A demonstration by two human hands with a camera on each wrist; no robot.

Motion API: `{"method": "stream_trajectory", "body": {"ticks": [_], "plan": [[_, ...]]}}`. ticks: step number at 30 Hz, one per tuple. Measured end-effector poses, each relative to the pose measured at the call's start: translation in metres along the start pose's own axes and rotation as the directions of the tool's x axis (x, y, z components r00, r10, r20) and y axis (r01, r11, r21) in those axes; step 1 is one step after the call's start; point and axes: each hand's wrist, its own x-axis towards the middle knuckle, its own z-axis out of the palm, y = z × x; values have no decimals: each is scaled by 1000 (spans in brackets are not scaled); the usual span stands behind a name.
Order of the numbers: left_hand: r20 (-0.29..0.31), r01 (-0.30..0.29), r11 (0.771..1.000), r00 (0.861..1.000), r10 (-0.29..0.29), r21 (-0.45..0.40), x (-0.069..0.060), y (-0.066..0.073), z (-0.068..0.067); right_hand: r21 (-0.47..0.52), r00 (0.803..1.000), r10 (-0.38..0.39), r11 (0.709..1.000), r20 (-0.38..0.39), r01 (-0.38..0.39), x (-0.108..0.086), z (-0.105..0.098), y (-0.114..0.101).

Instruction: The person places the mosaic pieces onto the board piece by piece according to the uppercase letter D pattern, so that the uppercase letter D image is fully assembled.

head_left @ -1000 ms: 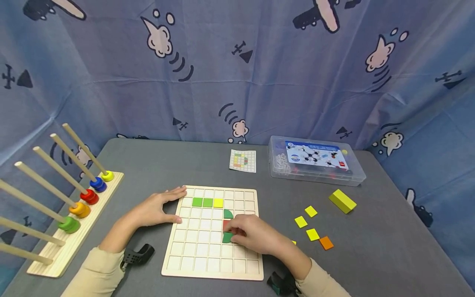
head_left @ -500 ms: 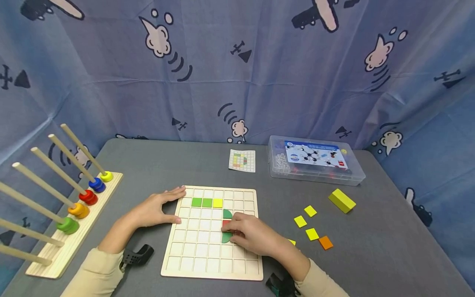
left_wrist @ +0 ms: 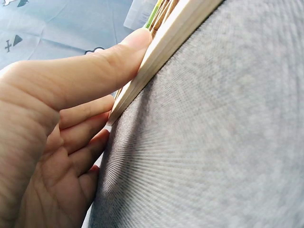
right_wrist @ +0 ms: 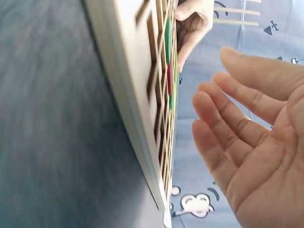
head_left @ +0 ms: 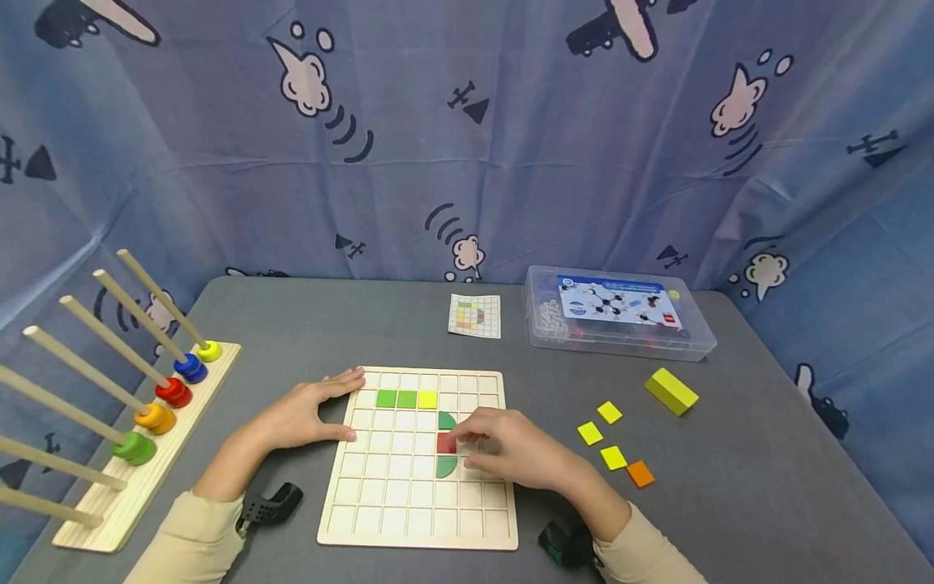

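On the table lies a wooden grid board (head_left: 416,545). My left hand (head_left: 295,418) rests at its left edge, thumb and fingers extended and touching the rim; the thumb (left_wrist: 137,40) meets the edge in the left wrist view. Above the board's right half hovers my right hand (head_left: 514,450), its fingers loosely bent and holding nothing, as the right wrist view also shows. Just left of its fingertips, a red square tile (head_left: 444,443) sits between two dark green rounded pieces (head_left: 447,420). Two light green squares (head_left: 396,398) and a yellow square (head_left: 427,400) fill cells in an upper row.
Right of the board lie several yellow tiles (head_left: 589,433), an orange tile (head_left: 640,474) and a yellow block (head_left: 671,392). A patterned grid card (head_left: 475,316) and a clear plastic box (head_left: 620,341) stand behind. At left is a peg stand (head_left: 175,422) with coloured rings.
My right hand has lifted off the red tile and moved slightly right, its fingers spreading apart, so the red tile shows more fully. The left hand has stayed at the board's edge.
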Motion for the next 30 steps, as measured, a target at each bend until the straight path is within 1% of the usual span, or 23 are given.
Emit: {"method": "stream_trajectory", "body": {"ticks": [3, 8, 13, 19, 22, 25, 28, 30], "plan": [[-4, 2, 1000, 1000, -2, -4, -1, 0, 0, -3, 1000, 24, 1000, -4, -24, -6, -7, 3], [-9, 6, 1000, 1000, -6, -2, -1, -2, 1, -4, 998, 54, 999, -41, -54, -21, -18, 12], [-3, 14, 1000, 1000, -14, -2, 0, -1, 1, 22, 993, 99, 995, -62, -98, -42, -29, 24], [-3, 12, 1000, 1000, -12, -13, 1, -1, 1, 22, 984, 158, 987, -82, -157, -71, -39, 36], [-3, 9, 1000, 1000, -9, -10, 1, -1, 1, 33, 975, 211, 977, -74, -209, -83, -40, 40], [0, 8, 1000, 1000, -8, -16, 0, 0, 1, 35, 961, 272, 962, -42, -270, -92, -39, 44], [1, 9, 1000, 1000, -9, -16, 0, 0, 1, 14, 944, 329, 944, -19, -329, -95, -36, 45], [1, 10, 1000, 1000, -10, -13, 0, 0, 1, -8, 935, 354, 935, -25, -355, -96, -33, 45]]}}
